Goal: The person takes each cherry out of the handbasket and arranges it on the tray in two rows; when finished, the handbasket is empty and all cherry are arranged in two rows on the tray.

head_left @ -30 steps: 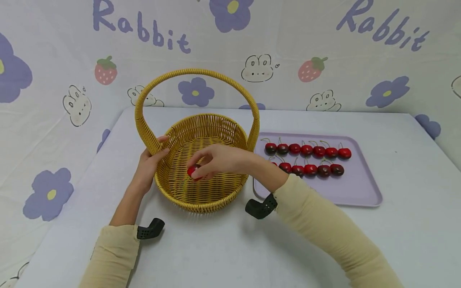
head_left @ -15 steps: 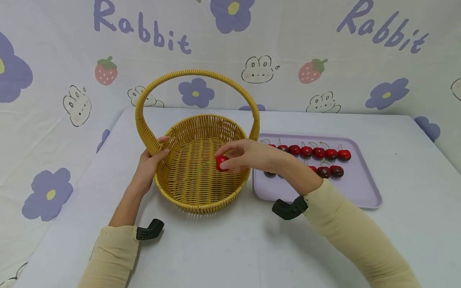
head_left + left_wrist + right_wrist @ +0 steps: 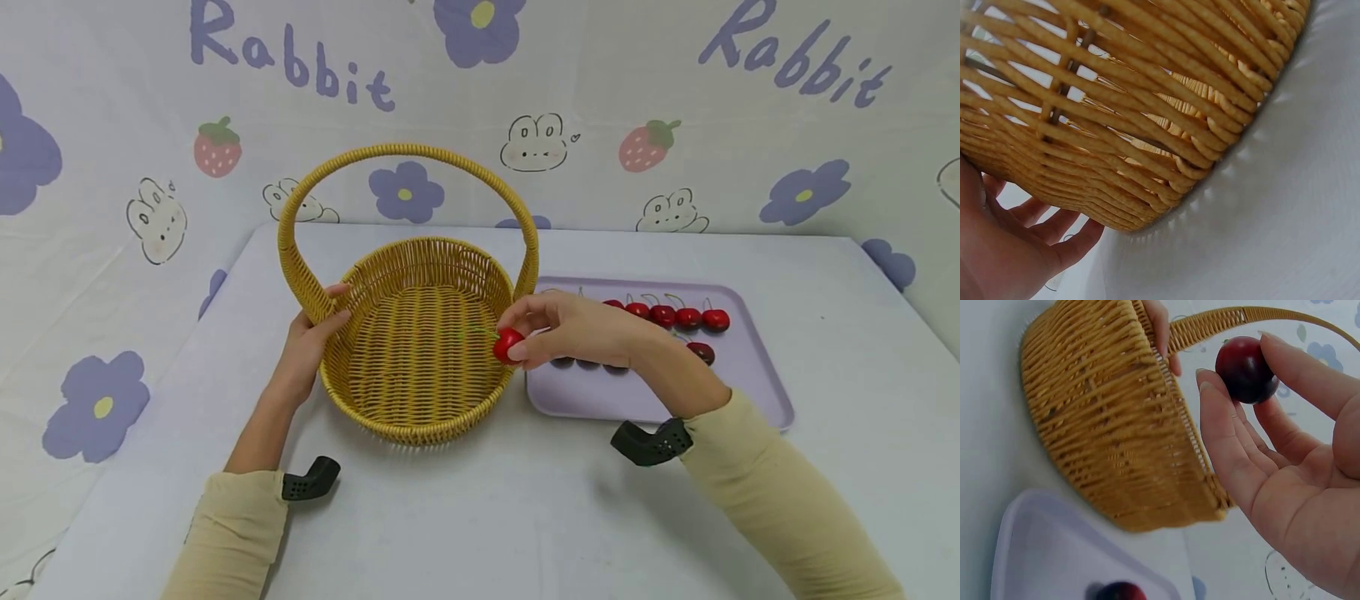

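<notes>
A yellow woven basket (image 3: 427,432) with a tall arched handle (image 3: 416,150) stands left of centre. My left hand (image 3: 303,354) grips its left side at the handle's foot; in the left wrist view, the fingers (image 3: 1075,245) lie along the woven wall (image 3: 1116,144). Between thumb and fingers, my right hand (image 3: 573,327) pinches a red cherry (image 3: 507,346) above the basket's right rim. The right wrist view shows that cherry as dark red (image 3: 1246,370). Inside the basket, the visible woven bottom (image 3: 412,358) is bare.
A pale purple tray (image 3: 727,392) lies right of the basket, with two rows of cherries (image 3: 688,318) on it. My right hand and forearm hide part of both rows. Behind the white table (image 3: 465,525) hangs a printed cloth (image 3: 585,75).
My right hand has moved rightward with the cherry, from over the middle of the basket to its right rim near the tray. My left hand and the basket stay in place.
</notes>
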The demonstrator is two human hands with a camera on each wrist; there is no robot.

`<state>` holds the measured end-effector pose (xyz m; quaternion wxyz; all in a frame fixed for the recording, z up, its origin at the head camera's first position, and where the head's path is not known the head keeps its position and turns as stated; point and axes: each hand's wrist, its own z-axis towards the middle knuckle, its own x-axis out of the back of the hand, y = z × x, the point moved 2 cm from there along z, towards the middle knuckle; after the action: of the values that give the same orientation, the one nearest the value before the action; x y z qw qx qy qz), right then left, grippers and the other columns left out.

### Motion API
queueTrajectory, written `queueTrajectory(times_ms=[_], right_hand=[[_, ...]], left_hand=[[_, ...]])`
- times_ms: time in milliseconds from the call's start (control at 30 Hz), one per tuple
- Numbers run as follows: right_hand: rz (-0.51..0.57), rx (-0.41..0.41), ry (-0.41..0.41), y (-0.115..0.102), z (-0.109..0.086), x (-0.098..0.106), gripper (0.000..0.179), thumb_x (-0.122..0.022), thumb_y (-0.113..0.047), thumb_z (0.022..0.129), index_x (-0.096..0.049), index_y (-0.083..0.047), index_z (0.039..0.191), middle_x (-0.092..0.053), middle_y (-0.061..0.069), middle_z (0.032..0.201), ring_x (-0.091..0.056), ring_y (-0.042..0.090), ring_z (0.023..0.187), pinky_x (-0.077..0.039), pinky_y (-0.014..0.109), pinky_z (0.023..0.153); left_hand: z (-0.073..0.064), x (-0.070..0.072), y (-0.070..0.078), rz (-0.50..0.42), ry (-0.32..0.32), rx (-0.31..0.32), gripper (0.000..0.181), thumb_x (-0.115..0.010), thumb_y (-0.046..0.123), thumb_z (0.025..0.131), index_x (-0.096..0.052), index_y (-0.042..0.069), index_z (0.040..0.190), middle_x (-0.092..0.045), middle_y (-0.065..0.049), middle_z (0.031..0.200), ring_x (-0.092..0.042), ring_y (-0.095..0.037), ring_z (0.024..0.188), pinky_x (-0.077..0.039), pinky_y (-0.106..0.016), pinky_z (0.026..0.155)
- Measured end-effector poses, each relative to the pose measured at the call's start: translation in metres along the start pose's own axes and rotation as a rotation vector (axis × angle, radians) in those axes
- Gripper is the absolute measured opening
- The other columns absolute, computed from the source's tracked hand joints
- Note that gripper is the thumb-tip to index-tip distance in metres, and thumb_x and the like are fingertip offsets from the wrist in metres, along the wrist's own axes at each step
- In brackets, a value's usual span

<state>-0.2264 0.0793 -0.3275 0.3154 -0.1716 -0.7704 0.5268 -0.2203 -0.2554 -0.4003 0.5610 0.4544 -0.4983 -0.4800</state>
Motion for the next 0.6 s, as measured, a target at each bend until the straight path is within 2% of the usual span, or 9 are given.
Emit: queueTrajectory(times_ms=[167,367,600], right_hand=[[0.012,-0.043,0.044,0.017,-0.017,0.016,0.040,-0.071,-0.021,0.087,-0.054,-0.008,0.121,-0.056,0.015,0.113,-0.058,0.034,0.100,-0.044,0.050,0.091],[0.048,-0.061,0.096,0.035,-0.040,0.039,0.040,-0.070,-0.019,0.088,-0.052,-0.004,0.120,-0.052,0.019,0.110,-0.056,0.043,0.103,-0.044,0.047,0.093],[0.176,-0.037,0.124,0.058,-0.064,0.059,0.025,-0.062,-0.006,0.091,-0.052,-0.004,0.114,-0.053,0.013,0.105,-0.059,0.027,0.095,-0.048,0.039,0.090]], left_hand=[[0.000,-0.001,0.001,-0.001,0.002,0.009,0.044,-0.047,0.018,0.100,-0.040,0.008,0.142,-0.034,-0.012,0.147,-0.036,-0.022,0.126,-0.022,-0.040,0.105],[0.001,-0.001,0.001,0.002,0.008,0.015,0.043,-0.048,0.019,0.100,-0.041,0.008,0.142,-0.034,-0.012,0.147,-0.035,-0.022,0.127,-0.022,-0.040,0.105],[0.000,0.000,0.001,-0.004,0.006,0.017,0.043,-0.048,0.019,0.100,-0.041,0.009,0.142,-0.034,-0.012,0.147,-0.036,-0.020,0.125,-0.023,-0.039,0.104]])
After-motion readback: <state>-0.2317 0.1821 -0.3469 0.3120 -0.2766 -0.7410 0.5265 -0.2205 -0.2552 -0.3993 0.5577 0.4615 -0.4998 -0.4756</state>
